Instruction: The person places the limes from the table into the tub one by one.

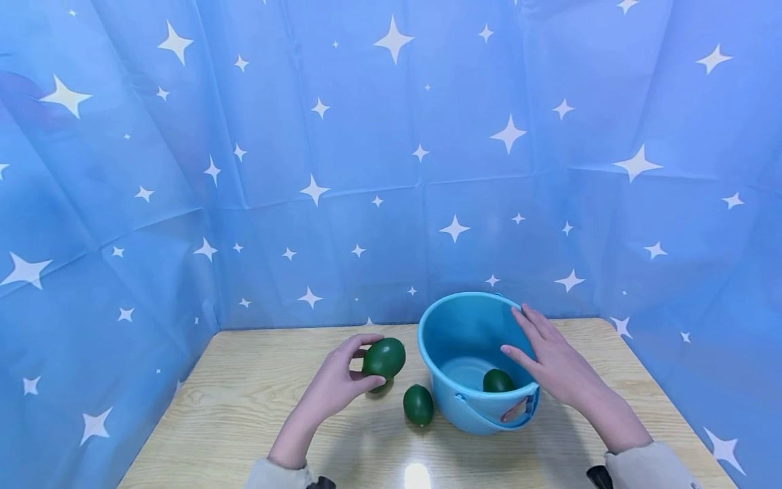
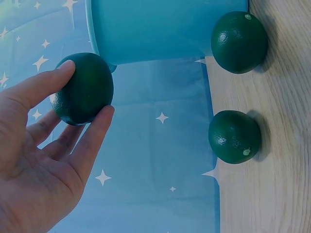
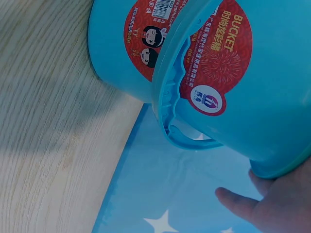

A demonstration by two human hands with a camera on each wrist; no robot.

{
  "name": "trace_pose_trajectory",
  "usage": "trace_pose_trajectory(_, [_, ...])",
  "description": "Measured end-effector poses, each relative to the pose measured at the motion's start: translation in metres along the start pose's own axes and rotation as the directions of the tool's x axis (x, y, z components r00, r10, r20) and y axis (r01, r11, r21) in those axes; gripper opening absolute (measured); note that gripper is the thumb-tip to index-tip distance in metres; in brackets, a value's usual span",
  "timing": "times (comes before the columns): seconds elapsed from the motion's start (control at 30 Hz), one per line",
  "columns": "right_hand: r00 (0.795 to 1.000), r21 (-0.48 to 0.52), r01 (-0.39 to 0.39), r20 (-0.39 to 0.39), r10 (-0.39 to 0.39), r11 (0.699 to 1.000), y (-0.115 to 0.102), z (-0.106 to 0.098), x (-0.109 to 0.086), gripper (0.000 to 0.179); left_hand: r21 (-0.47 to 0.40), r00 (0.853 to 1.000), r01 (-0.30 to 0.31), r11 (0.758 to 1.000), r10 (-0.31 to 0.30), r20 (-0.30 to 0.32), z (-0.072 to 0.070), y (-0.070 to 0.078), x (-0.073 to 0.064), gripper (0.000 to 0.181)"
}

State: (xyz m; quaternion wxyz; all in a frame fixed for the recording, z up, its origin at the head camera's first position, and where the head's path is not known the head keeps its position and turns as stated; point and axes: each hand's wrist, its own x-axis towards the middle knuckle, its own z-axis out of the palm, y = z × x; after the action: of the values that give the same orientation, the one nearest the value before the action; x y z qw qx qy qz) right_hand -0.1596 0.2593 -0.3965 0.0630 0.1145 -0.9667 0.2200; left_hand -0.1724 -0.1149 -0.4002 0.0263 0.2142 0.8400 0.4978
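Green fruit (image 1: 386, 356), likely firm, slick, best grasped mid-body, is pinched by left hand (image 1: 339, 380); right hand (image 1: 559, 367), fingers straight, seen at bucket (image 1: 447, 396).

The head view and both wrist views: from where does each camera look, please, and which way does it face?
Head: on the person's head, facing forward and down at the pale wooden table; left hand, right hand and pale sleeves show.
Left wrist: on that wrist, facing the oval dark green fruit in the left hand; palm and fingers show.
Right wrist: on that wrist, facing the round blue plastic bucket and its red printed label; part of the right hand shows.
Head and left wrist share the held fruit.
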Motion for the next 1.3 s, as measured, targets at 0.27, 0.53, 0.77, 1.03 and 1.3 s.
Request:
trace_pose_trajectory(0.27, [1.0,-0.001,-0.001,-0.002,0.001,1.0,-0.001,0.0,0.0,0.082,-0.004,1.0,-0.018,1.0,0.018,0.003,0.001,0.002,0.002,0.061])
trace_pose_trajectory(0.53, [1.0,0.002,-0.001,0.004,0.001,1.0,0.0,0.0,0.0,0.082,-0.005,1.0,-0.029,1.0,0.029,0.008,0.002,0.005,0.004,0.061])
trace_pose_trajectory(0.77, [1.0,0.004,-0.001,0.002,0.001,1.0,0.0,0.0,0.0,0.081,0.0,0.999,-0.04,0.999,0.04,0.011,0.003,0.008,0.006,0.062])
trace_pose_trajectory(1.03, [1.0,0.002,-0.001,0.002,0.001,1.0,-0.001,0.0,0.001,0.081,0.007,0.998,-0.061,0.998,0.061,0.018,0.004,0.011,0.008,0.061])
trace_pose_trajectory(1.3, [1.0,-0.003,-0.003,0.001,0.003,1.0,-0.001,0.001,0.0,0.08,-0.003,0.997,-0.068,0.998,0.068,0.03,0.005,0.014,0.01,0.06])
